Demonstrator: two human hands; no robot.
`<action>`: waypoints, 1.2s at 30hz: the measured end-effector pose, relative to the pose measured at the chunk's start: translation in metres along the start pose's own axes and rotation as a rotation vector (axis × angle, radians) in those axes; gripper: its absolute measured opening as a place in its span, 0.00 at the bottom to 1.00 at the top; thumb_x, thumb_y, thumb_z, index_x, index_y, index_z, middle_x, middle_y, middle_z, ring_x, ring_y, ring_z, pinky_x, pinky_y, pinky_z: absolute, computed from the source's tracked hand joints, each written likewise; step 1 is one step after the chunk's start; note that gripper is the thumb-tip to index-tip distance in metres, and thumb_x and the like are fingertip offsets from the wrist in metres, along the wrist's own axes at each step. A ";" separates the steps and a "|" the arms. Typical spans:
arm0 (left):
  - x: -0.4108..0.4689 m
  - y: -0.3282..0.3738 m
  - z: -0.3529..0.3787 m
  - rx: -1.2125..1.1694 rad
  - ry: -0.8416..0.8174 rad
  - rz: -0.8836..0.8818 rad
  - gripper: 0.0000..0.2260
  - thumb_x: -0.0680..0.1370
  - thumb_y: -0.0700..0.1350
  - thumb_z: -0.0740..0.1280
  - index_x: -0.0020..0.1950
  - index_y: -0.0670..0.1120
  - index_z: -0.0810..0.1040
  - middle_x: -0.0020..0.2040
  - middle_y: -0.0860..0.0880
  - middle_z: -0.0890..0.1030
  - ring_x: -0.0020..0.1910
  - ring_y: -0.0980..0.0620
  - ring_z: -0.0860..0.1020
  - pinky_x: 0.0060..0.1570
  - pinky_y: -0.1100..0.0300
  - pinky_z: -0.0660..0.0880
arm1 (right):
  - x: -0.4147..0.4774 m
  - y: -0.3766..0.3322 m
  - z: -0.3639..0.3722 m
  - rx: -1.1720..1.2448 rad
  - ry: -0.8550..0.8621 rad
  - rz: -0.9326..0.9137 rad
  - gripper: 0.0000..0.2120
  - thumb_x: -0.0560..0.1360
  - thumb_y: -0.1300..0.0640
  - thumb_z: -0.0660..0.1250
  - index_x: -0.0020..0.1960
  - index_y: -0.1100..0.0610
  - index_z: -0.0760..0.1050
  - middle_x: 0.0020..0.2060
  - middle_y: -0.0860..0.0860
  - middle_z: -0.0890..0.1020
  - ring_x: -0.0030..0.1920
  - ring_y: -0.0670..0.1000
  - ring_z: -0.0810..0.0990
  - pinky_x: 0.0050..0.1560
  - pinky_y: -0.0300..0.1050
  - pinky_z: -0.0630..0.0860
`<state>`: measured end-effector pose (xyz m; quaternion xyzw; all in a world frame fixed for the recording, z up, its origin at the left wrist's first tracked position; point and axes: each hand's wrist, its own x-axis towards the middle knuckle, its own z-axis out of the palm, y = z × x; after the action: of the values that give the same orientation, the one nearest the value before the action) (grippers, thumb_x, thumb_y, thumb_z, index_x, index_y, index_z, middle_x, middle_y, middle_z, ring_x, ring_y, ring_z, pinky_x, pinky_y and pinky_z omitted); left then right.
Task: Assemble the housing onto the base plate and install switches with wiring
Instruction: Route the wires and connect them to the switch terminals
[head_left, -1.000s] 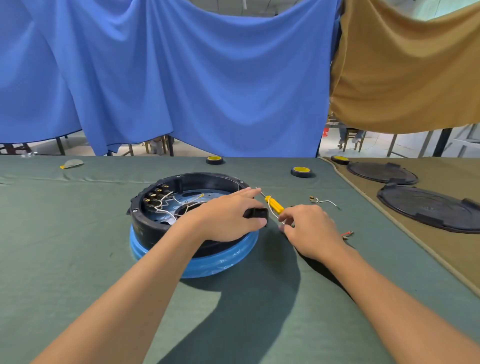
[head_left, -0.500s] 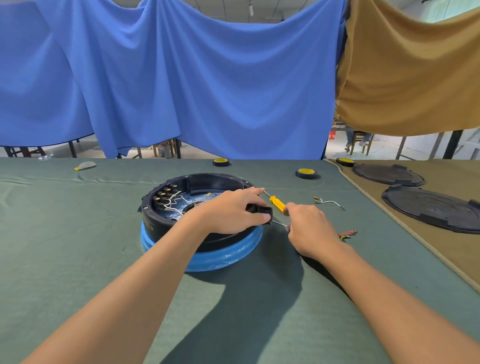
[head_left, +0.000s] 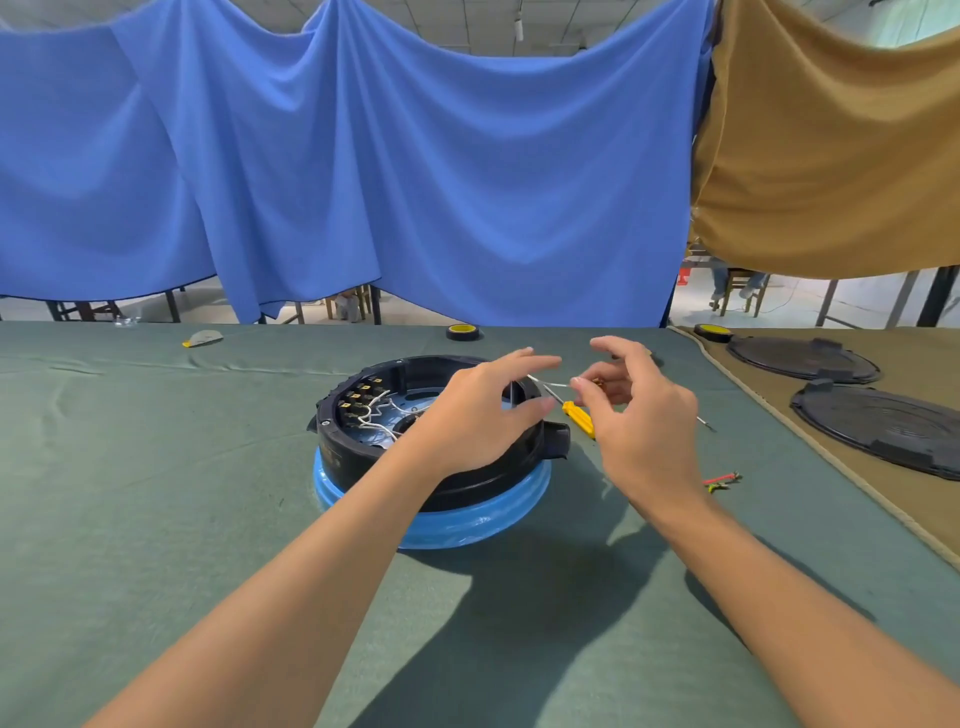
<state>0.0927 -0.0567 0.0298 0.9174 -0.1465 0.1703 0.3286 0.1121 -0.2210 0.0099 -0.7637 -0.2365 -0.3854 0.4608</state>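
The housing (head_left: 415, 447) sat on the base plate (head_left: 457, 519) at the middle of the table (head_left: 156, 519), with a screwdriver (head_left: 577, 415) just to its right. Two covers (head_left: 802, 358) lay far right, and a tape roll (head_left: 462, 331) lay behind the housing.

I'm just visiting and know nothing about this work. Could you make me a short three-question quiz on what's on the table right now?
1. True or false: the black housing sits on top of a blue base plate.
2. What lies on the cloth just right of the housing? A) a yellow-handled screwdriver B) a hammer C) a pair of scissors
3. Fill in: the left hand and right hand hold a thin white ____ stretched between them.

Key:
1. True.
2. A.
3. wire.
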 end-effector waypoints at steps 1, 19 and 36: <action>-0.001 0.001 0.000 -0.002 0.008 0.021 0.15 0.80 0.52 0.65 0.67 0.60 0.74 0.69 0.56 0.75 0.68 0.53 0.72 0.66 0.50 0.70 | 0.000 -0.005 0.001 0.069 -0.006 0.028 0.15 0.73 0.63 0.73 0.59 0.57 0.76 0.37 0.39 0.80 0.39 0.38 0.80 0.47 0.35 0.76; -0.001 -0.009 -0.017 -0.517 0.556 -0.211 0.10 0.75 0.35 0.64 0.52 0.44 0.83 0.42 0.52 0.86 0.45 0.56 0.83 0.54 0.51 0.79 | 0.056 -0.061 0.045 0.542 -0.218 0.246 0.09 0.75 0.66 0.70 0.43 0.52 0.81 0.34 0.42 0.83 0.31 0.44 0.80 0.32 0.34 0.75; -0.049 -0.133 -0.054 -0.423 0.623 -0.464 0.14 0.76 0.54 0.60 0.40 0.49 0.82 0.39 0.54 0.84 0.43 0.55 0.79 0.47 0.56 0.73 | 0.062 -0.097 0.131 -0.166 -0.834 0.079 0.06 0.77 0.61 0.66 0.44 0.57 0.81 0.34 0.47 0.81 0.37 0.44 0.78 0.36 0.34 0.72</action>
<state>0.0879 0.0849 -0.0243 0.7435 0.1377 0.3268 0.5669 0.1275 -0.0600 0.0739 -0.8971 -0.3413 -0.0434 0.2773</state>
